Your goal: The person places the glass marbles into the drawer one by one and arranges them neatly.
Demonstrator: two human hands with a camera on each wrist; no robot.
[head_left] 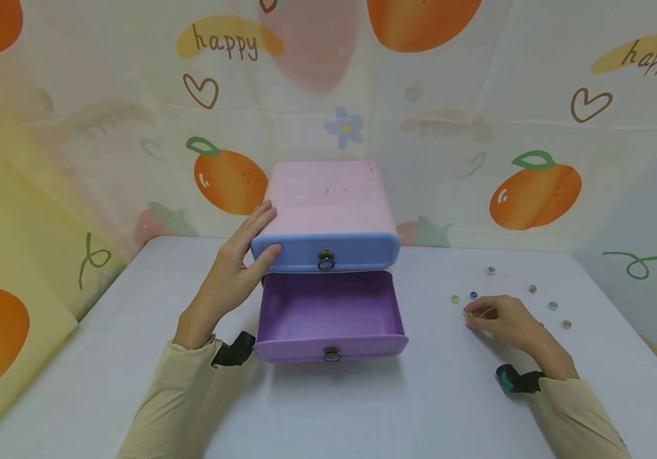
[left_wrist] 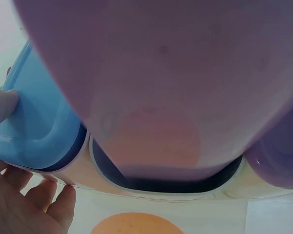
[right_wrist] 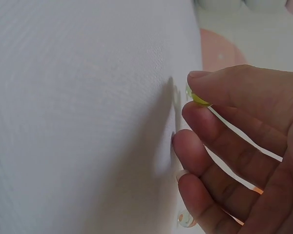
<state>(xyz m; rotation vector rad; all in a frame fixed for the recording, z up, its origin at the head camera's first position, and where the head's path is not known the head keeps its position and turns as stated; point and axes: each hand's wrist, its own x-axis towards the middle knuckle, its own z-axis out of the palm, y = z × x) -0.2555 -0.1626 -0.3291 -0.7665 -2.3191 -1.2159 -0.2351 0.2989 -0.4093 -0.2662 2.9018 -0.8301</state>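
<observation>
A pink drawer cabinet (head_left: 325,194) stands at the table's middle, its blue upper drawer (head_left: 294,256) pushed in. Below it the purple drawer (head_left: 331,346) is pulled out, and nothing shows inside. My left hand (head_left: 231,271) grips the cabinet's upper left corner; in the left wrist view its thumb (left_wrist: 2,107) lies on the blue front and the fingers bend along the side. Over on the right, my right hand (head_left: 506,322) pinches a yellow-green marble (right_wrist: 200,101) between thumb and index finger, close over the table.
Several small glass marbles lie scattered around the right hand, among them a green one (head_left: 455,299), a blue one (head_left: 474,295) and a clear one (head_left: 491,270). A printed cloth (head_left: 420,83) hangs behind the white table (head_left: 334,414).
</observation>
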